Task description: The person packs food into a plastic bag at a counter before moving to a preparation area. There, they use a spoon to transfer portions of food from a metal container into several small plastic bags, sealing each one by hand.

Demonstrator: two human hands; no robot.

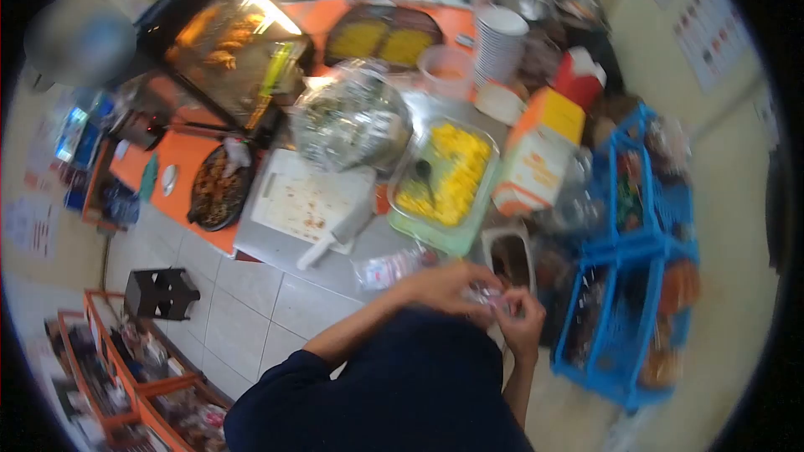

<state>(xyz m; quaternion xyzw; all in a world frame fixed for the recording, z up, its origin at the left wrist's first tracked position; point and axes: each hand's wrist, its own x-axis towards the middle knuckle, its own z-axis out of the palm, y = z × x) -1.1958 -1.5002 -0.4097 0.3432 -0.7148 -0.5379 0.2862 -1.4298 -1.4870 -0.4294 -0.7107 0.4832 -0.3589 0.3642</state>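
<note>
Close to my body, at the table's front edge, both hands meet around a small clear plastic packet with pinkish parts; its contents are too blurred to name. My left hand pinches it from the left, fingers closed. From the right, my right hand grips the same plastic with bent fingers. Just left of them lies a plastic bag with printed label. A metal container with dark contents stands beyond my right hand. A cleaver with a white handle rests on the white cutting board.
A glass tray of yellow food with a black spoon sits on a green board. Behind are a large plastic bag, stacked white cups and a lit display case. Blue shelf baskets stand right; a dark stool left.
</note>
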